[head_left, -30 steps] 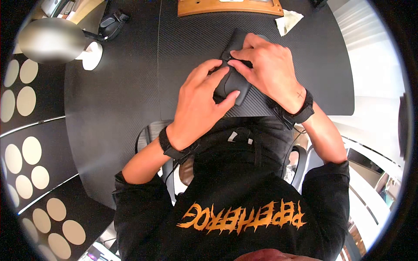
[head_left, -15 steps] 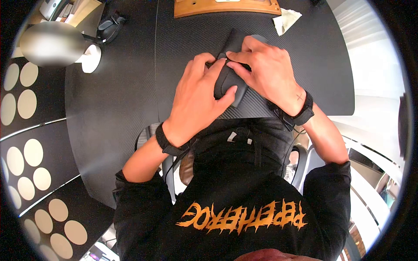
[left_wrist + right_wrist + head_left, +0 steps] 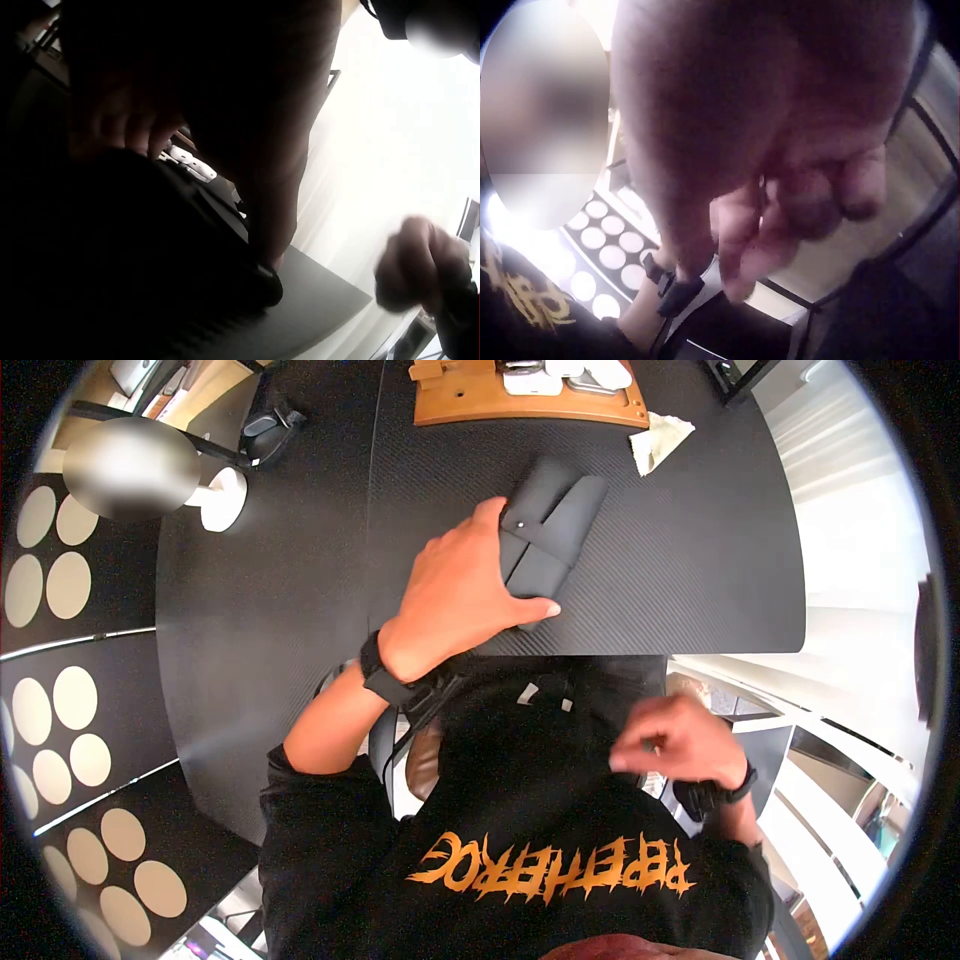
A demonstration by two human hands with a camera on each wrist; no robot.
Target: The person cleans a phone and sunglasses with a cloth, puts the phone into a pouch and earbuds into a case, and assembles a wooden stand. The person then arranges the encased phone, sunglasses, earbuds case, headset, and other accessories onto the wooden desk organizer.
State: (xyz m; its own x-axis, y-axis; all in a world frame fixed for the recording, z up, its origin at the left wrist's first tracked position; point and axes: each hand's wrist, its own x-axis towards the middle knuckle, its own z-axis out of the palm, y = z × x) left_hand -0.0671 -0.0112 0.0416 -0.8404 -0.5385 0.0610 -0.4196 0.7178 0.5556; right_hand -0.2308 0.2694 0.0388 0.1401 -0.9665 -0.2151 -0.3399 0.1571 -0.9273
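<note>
On the table lies a black folding case (image 3: 560,525) with overlapping flaps and a small silver stud, slanting away from the person. The left hand (image 3: 455,585) grips it from its left side, the thumb by the near end and the fingers at the left edge. In the left wrist view the same hand spans the dark case, with the thumb (image 3: 274,225) down at its edge. Away from the table, the right hand (image 3: 680,740) is blurred over the lap's right side. Its fingers (image 3: 802,202) are curled in the right wrist view; I cannot tell whether they hold something small.
A wooden tray (image 3: 480,405) with white items stands at the table's far edge, a pale cloth (image 3: 660,442) beside it. At the far left are a white round base (image 3: 225,500) and a black strapped item (image 3: 272,432). The table's near edge runs by the person's waist.
The right hand has left the case and moved back and down towards the body. The left hand stays at the case, whose flaps and stud now show. The head view has shifted slightly.
</note>
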